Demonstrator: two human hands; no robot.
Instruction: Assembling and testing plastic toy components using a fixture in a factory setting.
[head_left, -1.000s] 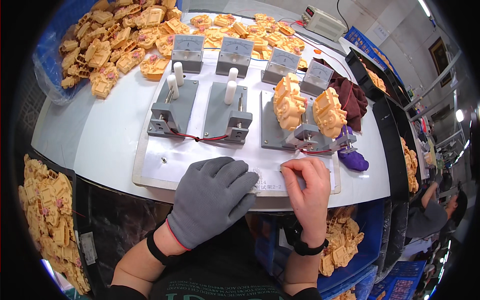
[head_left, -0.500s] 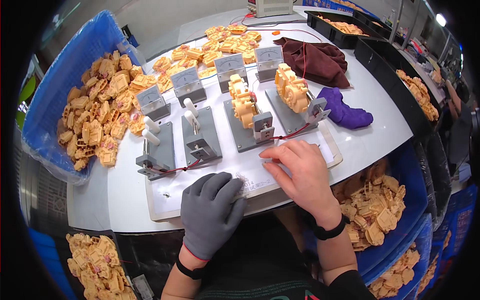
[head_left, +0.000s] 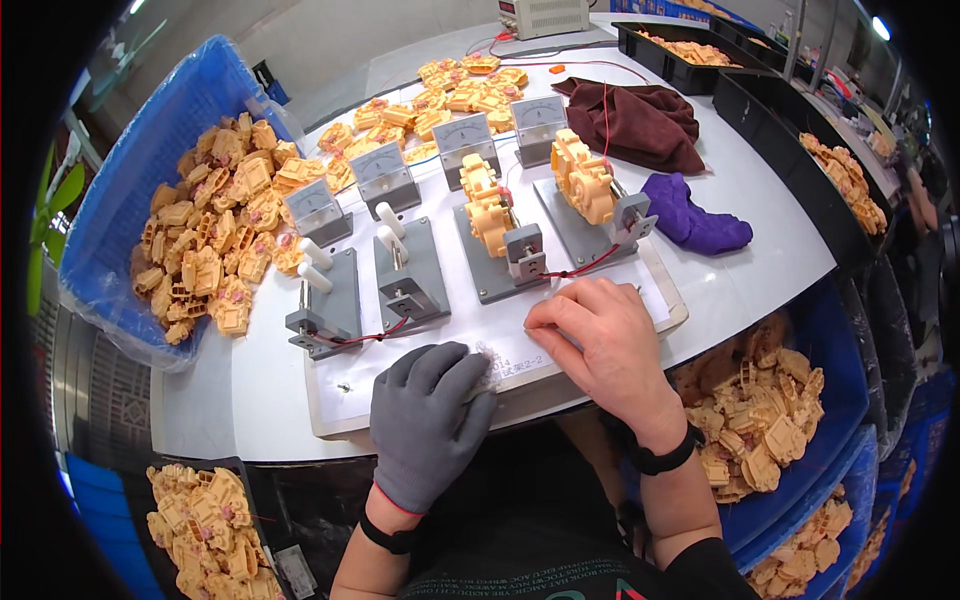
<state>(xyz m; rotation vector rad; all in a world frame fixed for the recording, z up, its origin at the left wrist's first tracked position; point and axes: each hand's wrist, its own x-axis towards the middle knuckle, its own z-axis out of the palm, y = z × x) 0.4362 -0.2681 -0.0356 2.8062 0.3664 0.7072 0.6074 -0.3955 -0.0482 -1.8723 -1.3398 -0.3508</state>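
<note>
My left hand (head_left: 425, 415), in a grey glove, rests on the front edge of the white board (head_left: 350, 405), its fingers loosely bent and thumb apart, holding nothing visible. Bare, my right hand (head_left: 605, 350) lies over the board farther right; its thumb and index tips come together, with nothing visible between them. Beyond my hands stand several grey test fixtures. The two right ones carry a yellow plastic gear housing (head_left: 487, 215) and another gear housing (head_left: 585, 180). The left fixture (head_left: 335, 300) and its neighbour (head_left: 415, 275) show bare white posts. Behind the row stand several analog meters (head_left: 385, 170).
A blue crate (head_left: 100, 270) of yellow housings stands left; more housings (head_left: 470, 90) lie behind the meters. Brown cloth (head_left: 640, 125) and a purple cloth (head_left: 690, 215) lie right. Black trays (head_left: 740, 105) line the right edge. Below are a blue bin (head_left: 825, 345) and a dark-edged container of housings (head_left: 205, 530).
The view has shifted slightly, moving the scene a little to the right. My right thumb and index finger have drawn closer together. My left hand stays on the board's edge; the housings remain on their fixtures.
</note>
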